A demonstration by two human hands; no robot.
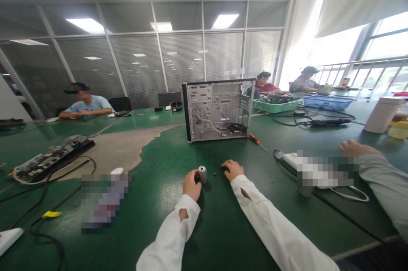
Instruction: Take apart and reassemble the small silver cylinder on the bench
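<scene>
A small silvery metal cylinder [202,175], with dark marks on its top, stands upright on the green table. My left hand [191,186] is closed against its left side, the fingers and thumb around it. My right hand [233,170] rests on the table to the right, fingers apart and slightly bent, holding nothing. Between the two hands lies a tiny dark piece [214,173], too small to name, nearer to my right fingertips. Beyond them an open computer case [219,109] stands upright, cables inside, with a red-handled screwdriver [257,142] at its lower right corner.
At the left are a power strip [54,158] with cables and a blurred flat object [106,205]. To the right lie a white device [291,159], a green basket [276,106] and a blue basket [328,102]. A neighbour's hand [358,148] reaches in; other people sit farther off.
</scene>
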